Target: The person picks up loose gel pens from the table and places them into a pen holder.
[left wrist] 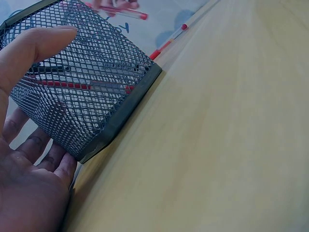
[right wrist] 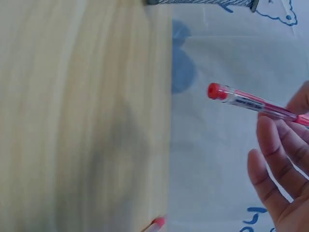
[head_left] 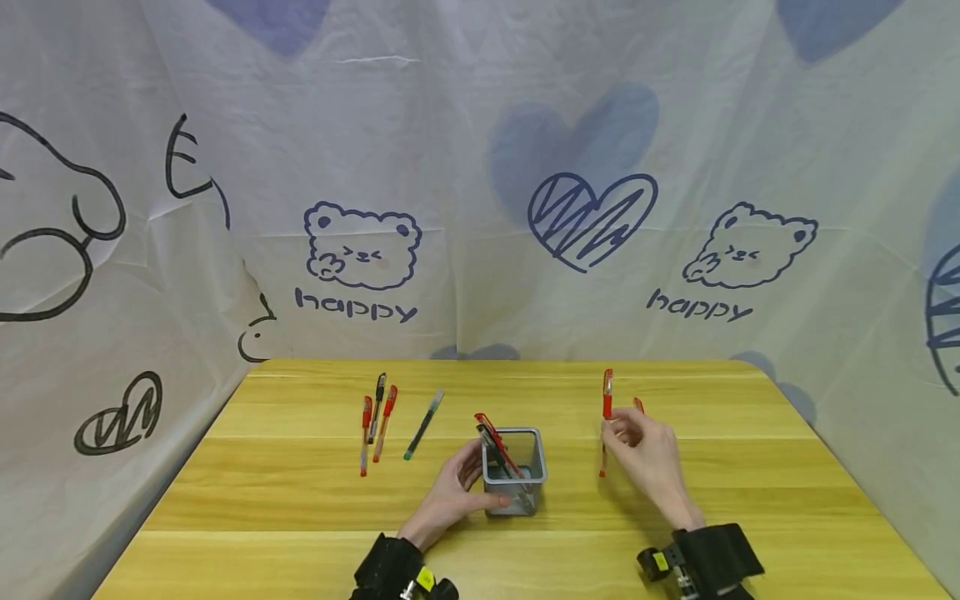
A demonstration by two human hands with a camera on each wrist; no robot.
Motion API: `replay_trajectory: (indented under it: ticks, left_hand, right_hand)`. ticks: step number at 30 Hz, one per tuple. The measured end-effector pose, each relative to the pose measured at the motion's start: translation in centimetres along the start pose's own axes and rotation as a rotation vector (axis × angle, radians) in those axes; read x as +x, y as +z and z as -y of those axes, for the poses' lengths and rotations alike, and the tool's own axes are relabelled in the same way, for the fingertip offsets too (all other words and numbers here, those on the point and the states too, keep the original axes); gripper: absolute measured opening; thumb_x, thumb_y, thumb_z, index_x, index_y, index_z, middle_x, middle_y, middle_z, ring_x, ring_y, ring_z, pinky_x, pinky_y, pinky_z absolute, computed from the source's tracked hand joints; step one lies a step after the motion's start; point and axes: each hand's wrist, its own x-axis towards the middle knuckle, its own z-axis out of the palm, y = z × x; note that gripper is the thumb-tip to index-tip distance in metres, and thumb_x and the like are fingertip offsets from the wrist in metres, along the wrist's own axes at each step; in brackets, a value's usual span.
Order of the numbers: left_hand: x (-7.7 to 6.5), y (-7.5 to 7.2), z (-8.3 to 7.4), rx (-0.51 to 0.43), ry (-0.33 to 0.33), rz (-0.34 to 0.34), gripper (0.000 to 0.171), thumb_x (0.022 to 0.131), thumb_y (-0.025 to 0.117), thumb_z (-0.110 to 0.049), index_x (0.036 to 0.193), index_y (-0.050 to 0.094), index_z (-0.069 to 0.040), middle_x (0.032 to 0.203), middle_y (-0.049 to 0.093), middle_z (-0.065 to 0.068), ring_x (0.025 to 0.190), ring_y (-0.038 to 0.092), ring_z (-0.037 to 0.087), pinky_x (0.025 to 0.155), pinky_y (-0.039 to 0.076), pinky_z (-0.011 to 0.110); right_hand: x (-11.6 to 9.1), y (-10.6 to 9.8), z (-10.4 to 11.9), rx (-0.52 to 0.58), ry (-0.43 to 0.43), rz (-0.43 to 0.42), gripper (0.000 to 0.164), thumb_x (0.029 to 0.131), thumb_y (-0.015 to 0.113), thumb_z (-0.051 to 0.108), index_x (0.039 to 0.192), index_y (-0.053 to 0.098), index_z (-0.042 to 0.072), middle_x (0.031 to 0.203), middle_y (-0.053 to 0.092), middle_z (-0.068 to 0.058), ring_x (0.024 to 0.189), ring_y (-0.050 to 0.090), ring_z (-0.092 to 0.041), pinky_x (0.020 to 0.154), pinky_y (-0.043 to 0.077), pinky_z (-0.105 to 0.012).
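A square wire-mesh pen holder [head_left: 542, 457] stands on the wooden table in front of me. My left hand [head_left: 447, 502] grips its left side, thumb across the near face and fingers behind, as the left wrist view shows through the mesh wall [left wrist: 108, 113]. Inside lean a red pen [head_left: 497, 440] and a black pen [head_left: 491, 448]. To the right of the holder, my right hand [head_left: 651, 457] pinches a capped red pen [right wrist: 251, 102] between thumb and fingertips, held upright, cap at the top. Another red pen [head_left: 638, 404] lies partly hidden behind that hand.
Left of the holder, two red pens [head_left: 386, 421] [head_left: 365, 433] and a black pen [head_left: 378, 404] lie close together. A green-tipped pen [head_left: 424, 425] lies between them and the holder. A printed white cloth [head_left: 480, 275] hangs behind the table [head_left: 285, 500].
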Motion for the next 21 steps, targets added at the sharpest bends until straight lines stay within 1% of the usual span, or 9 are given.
replay_trajectory:
  ticks: [2, 3, 8, 11, 15, 17, 19, 20, 21]
  left_hand:
    - [0.0, 0.0, 0.0, -0.001, -0.001, 0.002, 0.087, 0.083, 0.082, -0.009, 0.156, 0.034, -0.009, 0.153, 0.046, 0.016, 0.148, 0.038, 0.034, 0.129, 0.031, 0.040]
    - [0.0, 0.0, 0.0, -0.002, -0.001, 0.003, 0.087, 0.083, 0.082, -0.009, 0.156, 0.034, -0.009, 0.153, 0.046, 0.016, 0.148, 0.038, 0.034, 0.129, 0.031, 0.040]
    - [0.0, -0.1, 0.0, -0.005, 0.001, 0.008, 0.087, 0.084, 0.081, -0.009, 0.156, 0.033, -0.009, 0.154, 0.046, 0.016, 0.148, 0.038, 0.034, 0.128, 0.031, 0.039]
    - [0.0, 0.0, 0.0, -0.003, 0.003, 0.007, 0.087, 0.083, 0.081, -0.009, 0.156, 0.033, -0.009, 0.153, 0.046, 0.017, 0.148, 0.037, 0.034, 0.128, 0.031, 0.039]
    - [0.0, 0.0, 0.0, 0.000, 0.001, 0.001, 0.088, 0.083, 0.081, -0.009, 0.156, 0.033, -0.008, 0.154, 0.045, 0.017, 0.149, 0.037, 0.035, 0.129, 0.031, 0.040]
    - [0.0, 0.0, 0.0, -0.001, -0.001, 0.000, 0.088, 0.083, 0.081, -0.008, 0.156, 0.032, -0.007, 0.154, 0.045, 0.018, 0.149, 0.036, 0.035, 0.129, 0.030, 0.040]
    - [0.0, 0.0, 0.0, -0.006, -0.004, 0.001, 0.089, 0.083, 0.081, -0.008, 0.156, 0.032, -0.007, 0.154, 0.045, 0.018, 0.149, 0.036, 0.036, 0.129, 0.031, 0.040]
    - [0.0, 0.0, 0.0, -0.007, -0.004, 0.001, 0.089, 0.083, 0.081, -0.008, 0.157, 0.031, -0.007, 0.154, 0.045, 0.018, 0.149, 0.036, 0.036, 0.129, 0.031, 0.040]
    - [0.0, 0.0, 0.0, -0.009, -0.006, 0.003, 0.089, 0.083, 0.081, -0.008, 0.157, 0.031, -0.008, 0.154, 0.045, 0.017, 0.149, 0.036, 0.036, 0.129, 0.031, 0.040]
  right_hand:
    - [0.5, 0.1, 0.7, 0.090, -0.041, -0.048, 0.010, 0.092, 0.069, 0.007, 0.101, 0.073, 0.004, 0.076, 0.071, -0.006, 0.062, 0.058, 0.003, 0.054, 0.047, -0.015]
    - [0.8, 0.0, 1.5, 0.110, -0.049, -0.069, 0.010, 0.091, 0.070, 0.006, 0.101, 0.073, 0.005, 0.076, 0.072, -0.006, 0.063, 0.059, 0.004, 0.055, 0.048, -0.013]
    - [1.8, 0.2, 2.9, 0.209, -0.154, -0.131, 0.014, 0.089, 0.072, 0.001, 0.102, 0.073, 0.003, 0.077, 0.072, -0.005, 0.065, 0.059, 0.008, 0.056, 0.047, -0.007]
    - [2.5, 0.1, 4.4, 0.218, -0.197, -0.140, 0.015, 0.087, 0.072, -0.003, 0.102, 0.072, 0.000, 0.077, 0.072, -0.007, 0.065, 0.059, 0.008, 0.058, 0.049, -0.006]
    - [3.1, 0.5, 5.1, 0.226, -0.246, -0.130, 0.018, 0.086, 0.073, -0.006, 0.103, 0.071, -0.003, 0.079, 0.072, -0.012, 0.061, 0.060, -0.002, 0.057, 0.051, -0.010]
    - [3.0, 1.5, 3.4, 0.210, -0.266, -0.129, 0.021, 0.089, 0.073, 0.000, 0.109, 0.072, 0.003, 0.085, 0.073, -0.007, 0.064, 0.061, -0.002, 0.060, 0.052, -0.010]
    - [2.9, 3.1, 0.6, 0.208, -0.293, -0.133, 0.025, 0.090, 0.073, 0.005, 0.115, 0.071, 0.010, 0.091, 0.074, 0.000, 0.067, 0.061, 0.001, 0.062, 0.051, -0.009]
    - [3.0, 3.6, 0.0, 0.216, -0.302, -0.125, 0.025, 0.091, 0.073, 0.006, 0.116, 0.071, 0.008, 0.092, 0.074, -0.002, 0.066, 0.061, -0.001, 0.061, 0.051, -0.011]
    - [2.8, 4.6, -1.6, 0.225, -0.314, -0.122, 0.029, 0.091, 0.073, 0.008, 0.119, 0.070, 0.009, 0.095, 0.074, -0.001, 0.068, 0.061, 0.000, 0.062, 0.051, -0.010]
